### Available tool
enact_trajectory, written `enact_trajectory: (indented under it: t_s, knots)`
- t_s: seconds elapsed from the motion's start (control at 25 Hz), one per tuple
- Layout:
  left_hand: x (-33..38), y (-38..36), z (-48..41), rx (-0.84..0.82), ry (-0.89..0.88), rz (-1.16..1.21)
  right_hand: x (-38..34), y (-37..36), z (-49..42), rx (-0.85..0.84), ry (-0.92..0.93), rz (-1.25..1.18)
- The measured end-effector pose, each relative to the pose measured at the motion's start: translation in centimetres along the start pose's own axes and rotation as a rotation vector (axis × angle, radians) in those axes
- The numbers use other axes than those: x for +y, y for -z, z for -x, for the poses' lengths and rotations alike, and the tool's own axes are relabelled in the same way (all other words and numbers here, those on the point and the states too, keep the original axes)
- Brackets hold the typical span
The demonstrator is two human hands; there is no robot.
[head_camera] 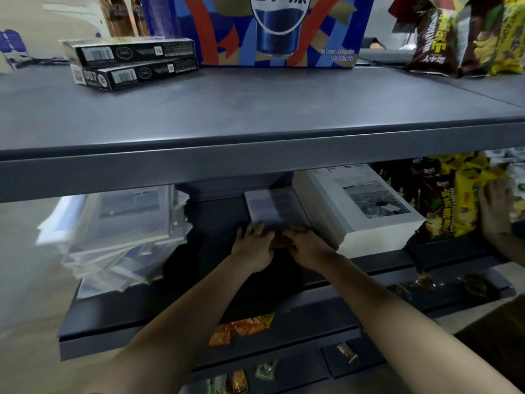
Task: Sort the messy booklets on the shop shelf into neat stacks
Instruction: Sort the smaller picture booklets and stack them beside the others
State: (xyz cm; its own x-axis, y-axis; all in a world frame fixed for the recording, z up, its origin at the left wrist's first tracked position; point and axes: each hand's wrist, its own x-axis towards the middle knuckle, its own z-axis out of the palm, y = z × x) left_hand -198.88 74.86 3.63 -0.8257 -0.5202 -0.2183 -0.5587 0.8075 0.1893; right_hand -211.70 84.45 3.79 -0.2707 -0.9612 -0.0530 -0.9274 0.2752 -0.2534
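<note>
L hand (252, 247) & R hand (306, 248), together, grip the booklet (272, 206) by its near edge, prob. seating it left of neat stack (366, 207); next: pull from messy pile (119, 231), left.

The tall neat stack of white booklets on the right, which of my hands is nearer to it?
Right. The right hand is just beside the tall neat stack of white booklets, at its near left corner; the left hand is farther left, beyond the right hand.

A messy pile of booklets (119, 237) sprawls askew at the left; a small stack (272, 206) lies flat in the middle, just beside a tall, squared stack (369, 206) on its right.
</note>
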Motion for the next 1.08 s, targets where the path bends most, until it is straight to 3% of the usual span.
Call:
enact_trajectory:
  t_s: [0.12,0.28,0.44,0.6,0.72,0.88,1.08]
  knots:
    - [-0.8,1.3,2.3,0.130,-0.018,-0.072,-2.4,1.2,-0.7,0.072,0.107,0.014]
    - [-2.1,4.7,5.8,0.333,-0.013,0.009,-7.3,2.8,-2.5,0.210,0.189,-0.037]
    - [-5.8,8.2,8.9,0.495,-0.028,-0.120,-12.5,4.4,-3.6,0.343,0.280,-0.089]
    - [-9.7,10.0,12.3,0.479,0.069,-0.178,-16.3,4.5,-4.2,0.377,0.388,-0.096]
    - [-12.2,9.9,15.2,0.427,0.195,-0.187,-19.2,3.9,-4.2,0.264,0.511,-0.170]
    - [-15.7,8.2,18.2,0.236,0.380,-0.149,-22.0,1.9,-4.6,0.131,0.565,-0.040]
    - [-17.9,7.0,20.2,0.326,0.392,-0.119,-23.4,1.1,-4.9,0.144,0.501,0.076]
